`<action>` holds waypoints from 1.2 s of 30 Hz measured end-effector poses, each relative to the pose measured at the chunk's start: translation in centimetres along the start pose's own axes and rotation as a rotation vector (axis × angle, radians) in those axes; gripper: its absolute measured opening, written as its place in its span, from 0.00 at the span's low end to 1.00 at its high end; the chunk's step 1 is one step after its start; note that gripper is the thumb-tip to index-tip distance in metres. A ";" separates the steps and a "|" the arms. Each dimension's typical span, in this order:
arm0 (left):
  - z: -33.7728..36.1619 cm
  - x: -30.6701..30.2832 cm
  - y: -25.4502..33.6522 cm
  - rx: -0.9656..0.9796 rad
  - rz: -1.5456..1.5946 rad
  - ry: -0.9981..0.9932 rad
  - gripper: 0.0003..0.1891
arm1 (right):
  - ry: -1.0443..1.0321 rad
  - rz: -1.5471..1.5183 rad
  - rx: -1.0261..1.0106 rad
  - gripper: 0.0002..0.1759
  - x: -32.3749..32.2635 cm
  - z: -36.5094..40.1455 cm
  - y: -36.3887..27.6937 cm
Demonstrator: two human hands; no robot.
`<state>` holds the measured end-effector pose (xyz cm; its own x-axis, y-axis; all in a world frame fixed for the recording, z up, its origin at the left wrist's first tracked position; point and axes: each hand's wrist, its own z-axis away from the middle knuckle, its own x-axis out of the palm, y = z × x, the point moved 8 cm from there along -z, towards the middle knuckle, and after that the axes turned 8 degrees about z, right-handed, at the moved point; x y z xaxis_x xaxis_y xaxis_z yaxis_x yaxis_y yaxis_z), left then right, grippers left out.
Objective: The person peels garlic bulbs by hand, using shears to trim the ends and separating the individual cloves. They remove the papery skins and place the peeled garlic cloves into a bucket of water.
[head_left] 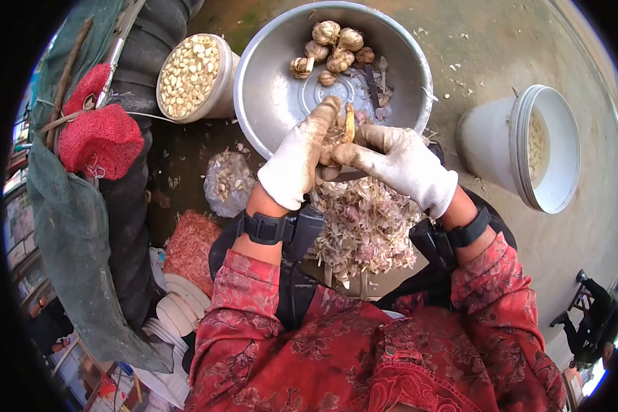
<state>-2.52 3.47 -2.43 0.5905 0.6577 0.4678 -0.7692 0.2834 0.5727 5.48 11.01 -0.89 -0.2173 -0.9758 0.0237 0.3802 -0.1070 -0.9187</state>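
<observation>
Two white-gloved hands are brought together over the near rim of a metal basin (268,103). A garlic bulb (338,134) with a yellowish stalk is clamped between them: it is gripped by the curled fingers of the left hand (299,154) and pressed by the thumb side of the right hand (405,163). Whole garlic bulbs (340,44) are gathered at the basin's far side, beside a dark narrow strip (371,86). Below the hands, a heap of garlic skins (367,226) is seen. Pale cloves are held in a white bucket (228,86) left of the basin and in another bucket (487,141) lying tilted at the right.
</observation>
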 end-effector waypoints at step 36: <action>-1.5 -1.3 -1.5 0.002 0.260 0.024 0.20 | 0.036 0.369 -0.073 0.21 1.2 0.3 -0.1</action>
<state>-2.49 3.21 -4.95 0.3666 0.7248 0.5833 -0.8941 0.1009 0.4364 5.43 9.79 -0.68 -0.1094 -0.9389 -0.3265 0.3743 0.2654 -0.8885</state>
